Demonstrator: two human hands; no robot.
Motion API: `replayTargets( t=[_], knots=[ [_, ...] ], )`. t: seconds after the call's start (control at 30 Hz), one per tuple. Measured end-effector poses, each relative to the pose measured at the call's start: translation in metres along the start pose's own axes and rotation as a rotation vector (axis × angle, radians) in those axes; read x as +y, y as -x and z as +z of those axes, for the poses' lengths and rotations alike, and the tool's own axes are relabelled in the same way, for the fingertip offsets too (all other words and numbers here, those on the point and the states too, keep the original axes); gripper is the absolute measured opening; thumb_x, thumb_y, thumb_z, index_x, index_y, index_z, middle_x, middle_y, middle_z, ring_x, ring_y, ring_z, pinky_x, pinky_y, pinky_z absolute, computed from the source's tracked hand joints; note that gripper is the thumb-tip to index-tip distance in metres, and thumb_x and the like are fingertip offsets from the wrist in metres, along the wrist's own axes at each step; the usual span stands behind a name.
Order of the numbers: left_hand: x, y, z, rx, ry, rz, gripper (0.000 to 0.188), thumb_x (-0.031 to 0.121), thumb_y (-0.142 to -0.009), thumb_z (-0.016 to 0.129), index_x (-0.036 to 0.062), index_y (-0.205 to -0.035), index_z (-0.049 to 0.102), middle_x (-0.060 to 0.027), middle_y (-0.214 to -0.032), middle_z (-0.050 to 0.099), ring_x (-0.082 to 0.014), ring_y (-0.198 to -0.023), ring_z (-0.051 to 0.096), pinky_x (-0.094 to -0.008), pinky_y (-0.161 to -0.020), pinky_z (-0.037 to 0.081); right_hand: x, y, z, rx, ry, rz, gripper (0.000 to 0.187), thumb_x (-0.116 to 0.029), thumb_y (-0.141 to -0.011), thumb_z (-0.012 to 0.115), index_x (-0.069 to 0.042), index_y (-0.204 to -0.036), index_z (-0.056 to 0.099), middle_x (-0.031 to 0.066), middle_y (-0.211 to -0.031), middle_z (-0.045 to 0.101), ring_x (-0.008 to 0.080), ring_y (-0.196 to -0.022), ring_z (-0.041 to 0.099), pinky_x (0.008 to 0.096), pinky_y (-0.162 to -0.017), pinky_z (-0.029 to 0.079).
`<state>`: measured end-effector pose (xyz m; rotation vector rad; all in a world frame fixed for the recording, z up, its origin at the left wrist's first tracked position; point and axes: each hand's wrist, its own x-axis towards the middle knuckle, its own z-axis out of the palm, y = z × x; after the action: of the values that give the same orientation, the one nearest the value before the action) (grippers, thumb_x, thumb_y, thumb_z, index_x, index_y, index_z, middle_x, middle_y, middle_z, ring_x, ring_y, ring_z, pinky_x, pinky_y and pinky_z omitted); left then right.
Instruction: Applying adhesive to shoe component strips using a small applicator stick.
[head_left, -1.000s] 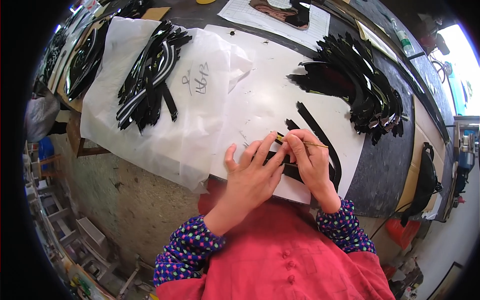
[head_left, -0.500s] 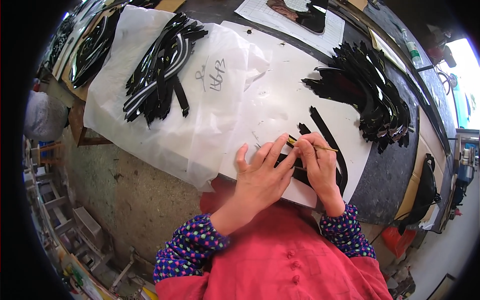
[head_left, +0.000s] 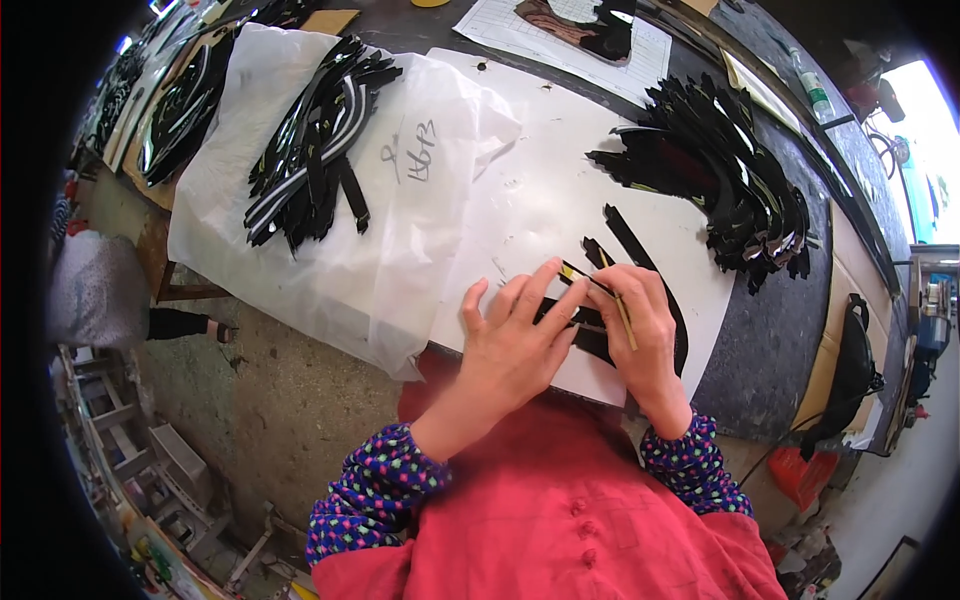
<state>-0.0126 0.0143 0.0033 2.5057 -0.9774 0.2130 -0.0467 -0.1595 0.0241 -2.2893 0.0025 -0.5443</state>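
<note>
My left hand (head_left: 515, 335) lies with its fingers spread over black strips (head_left: 596, 346) on a white board (head_left: 540, 170). Its fingertips touch a narrow black piece with a yellow patch (head_left: 568, 272). Close beside it, my right hand (head_left: 642, 325) is closed in a pinch. A thin tan stick (head_left: 627, 322) sticks out of that hand, slanting back toward me. What its fingertips touch is partly hidden. A long curved black strip (head_left: 632, 240) runs on the board beyond and around my right hand.
At the right is a heap of glossy black strips (head_left: 720, 170). Another bundle (head_left: 315, 150) rests on a white plastic sheet (head_left: 400, 250). A gridded sheet (head_left: 570, 45) with a dark curved part lies at the back. Someone in grey (head_left: 100, 285) is at the far left.
The tan stick has swung from pointing right to pointing back toward me, as my right hand turned. My left hand stays spread on the strips. The other person's foot has appeared at left.
</note>
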Motion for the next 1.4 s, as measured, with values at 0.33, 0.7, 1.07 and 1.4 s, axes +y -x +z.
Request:
replayTargets(
  t=[0.33, 0.7, 1.07, 1.4],
  knots=[
    [-0.024, 0.005, -0.014, 0.153, 0.206, -0.045, 0.047, 0.018, -0.088, 0.075, 0.0112, -0.132, 0.060, -0.0069, -0.134, 0.059, -0.0209, -0.112, 0.058, -0.0396, -0.098, 0.033, 0.013, -0.004, -0.003, 0.046, 0.237, -0.076, 0.023, 0.001, -0.085, 0.071, -0.004, -0.106, 0.065, 0.0104, -0.102, 0.065, 0.0307, -0.095, 0.060, 0.0405, -0.082, 0.049],
    [-0.024, 0.005, -0.005, 0.117, 0.073, 0.168, 0.020, 0.018, -0.086, 0.066, 0.0176, -0.105, 0.068, 0.0038, -0.102, 0.060, -0.0134, -0.104, 0.057, -0.0452, -0.102, 0.028, 0.004, 0.007, -0.002, 0.017, 0.392, -0.185, 0.019, 0.004, -0.084, 0.068, -0.004, -0.102, 0.067, 0.0115, -0.103, 0.068, 0.0318, -0.096, 0.063, 0.0417, -0.086, 0.049],
    [-0.017, 0.002, -0.015, -0.005, 0.144, 0.071, 0.020, 0.014, -0.087, 0.062, 0.0156, -0.106, 0.067, 0.0001, -0.103, 0.059, -0.0168, -0.104, 0.057, -0.0467, -0.102, 0.030, 0.008, 0.001, 0.000, 0.004, 0.228, -0.125, 0.019, 0.007, -0.089, 0.066, -0.001, -0.106, 0.064, 0.0137, -0.102, 0.065, 0.0323, -0.096, 0.062, 0.0409, -0.088, 0.048],
    [-0.014, 0.017, 0.001, 0.190, -0.091, 0.102, 0.038, 0.028, -0.094, 0.061, 0.0134, -0.128, 0.063, 0.0004, -0.123, 0.059, -0.0163, -0.128, 0.051, -0.0563, -0.113, 0.019, 0.000, 0.007, -0.007, 0.129, 0.104, -0.070, 0.020, 0.012, -0.090, 0.064, 0.003, -0.108, 0.062, 0.0189, -0.100, 0.063, 0.0317, -0.086, 0.065, 0.0370, -0.075, 0.055]
  ],
)
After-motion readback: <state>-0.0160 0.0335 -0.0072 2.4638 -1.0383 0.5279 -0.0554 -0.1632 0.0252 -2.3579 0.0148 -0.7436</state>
